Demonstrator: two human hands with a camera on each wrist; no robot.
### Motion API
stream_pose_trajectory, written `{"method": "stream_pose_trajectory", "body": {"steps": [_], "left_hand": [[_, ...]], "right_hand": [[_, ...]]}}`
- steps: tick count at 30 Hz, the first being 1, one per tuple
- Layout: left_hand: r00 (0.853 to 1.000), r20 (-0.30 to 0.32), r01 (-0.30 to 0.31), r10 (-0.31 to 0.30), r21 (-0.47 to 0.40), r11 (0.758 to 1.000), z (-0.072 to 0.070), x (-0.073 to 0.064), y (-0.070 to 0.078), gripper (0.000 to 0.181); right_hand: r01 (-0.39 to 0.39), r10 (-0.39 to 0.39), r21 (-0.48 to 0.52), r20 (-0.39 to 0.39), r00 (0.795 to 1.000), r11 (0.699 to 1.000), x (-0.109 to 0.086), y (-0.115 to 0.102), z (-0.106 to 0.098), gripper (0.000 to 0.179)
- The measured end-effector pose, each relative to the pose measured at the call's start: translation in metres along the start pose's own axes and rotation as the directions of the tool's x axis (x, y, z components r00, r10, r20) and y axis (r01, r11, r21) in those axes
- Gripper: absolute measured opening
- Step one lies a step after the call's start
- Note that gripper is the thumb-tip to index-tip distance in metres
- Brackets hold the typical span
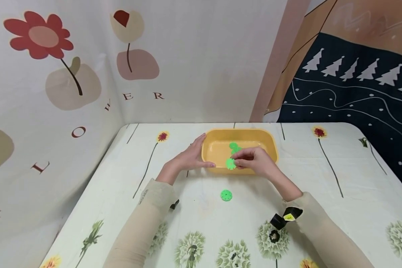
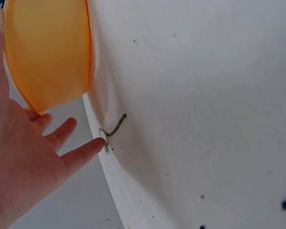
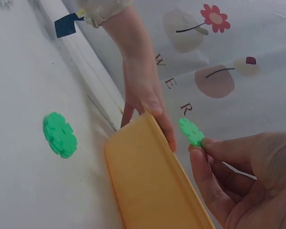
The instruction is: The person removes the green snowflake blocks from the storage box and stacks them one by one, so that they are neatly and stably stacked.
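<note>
One notched disc [image 3: 190, 132] sits between right fingers [image 3: 206, 181]

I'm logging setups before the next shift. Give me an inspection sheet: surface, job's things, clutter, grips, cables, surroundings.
Surface: white, flower-printed tabletop.
Job's things: yellow-orange basin with at least two green discs inside; at least one loose disc on the tabletop, nearer the person.
Clutter: nothing seen.
Grips: left grip, a bare hand, touches the basin's left end; right grip, also bare, pinches a held disc at the basin's near side.
Cables: nothing seen.
Surroundings: pale flower-print hanging behind and left; dark tree-print hanging at right.
</note>
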State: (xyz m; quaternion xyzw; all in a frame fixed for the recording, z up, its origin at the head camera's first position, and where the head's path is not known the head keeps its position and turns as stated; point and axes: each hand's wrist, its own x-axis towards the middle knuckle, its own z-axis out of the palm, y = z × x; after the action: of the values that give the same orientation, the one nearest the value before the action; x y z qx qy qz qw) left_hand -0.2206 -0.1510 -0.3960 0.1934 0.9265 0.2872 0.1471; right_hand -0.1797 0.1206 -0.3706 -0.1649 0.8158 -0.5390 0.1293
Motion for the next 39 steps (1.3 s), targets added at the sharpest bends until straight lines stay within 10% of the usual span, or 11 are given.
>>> {"method": "stream_pose_trajectory", "body": {"steps": [17, 39], "left_hand": [[1.000, -0.004, 0.004, -0.004, 0.003, 1.000, 0.002, 0.000, -0.003, 0.123], [1.000, -0.002, -0.001, 0.001, -0.006, 1.000, 0.001, 0.003, -0.002, 0.122]], "right_hand": [[0.036, -0.035, -0.002, 0.237, 0.971, 0.999, -0.020, 0.009, 0.021, 0.015], [-0.036, 0.049, -0.053, 0.267, 0.962, 0.998, -0.018, 0.036, 0.037, 0.011]]}}
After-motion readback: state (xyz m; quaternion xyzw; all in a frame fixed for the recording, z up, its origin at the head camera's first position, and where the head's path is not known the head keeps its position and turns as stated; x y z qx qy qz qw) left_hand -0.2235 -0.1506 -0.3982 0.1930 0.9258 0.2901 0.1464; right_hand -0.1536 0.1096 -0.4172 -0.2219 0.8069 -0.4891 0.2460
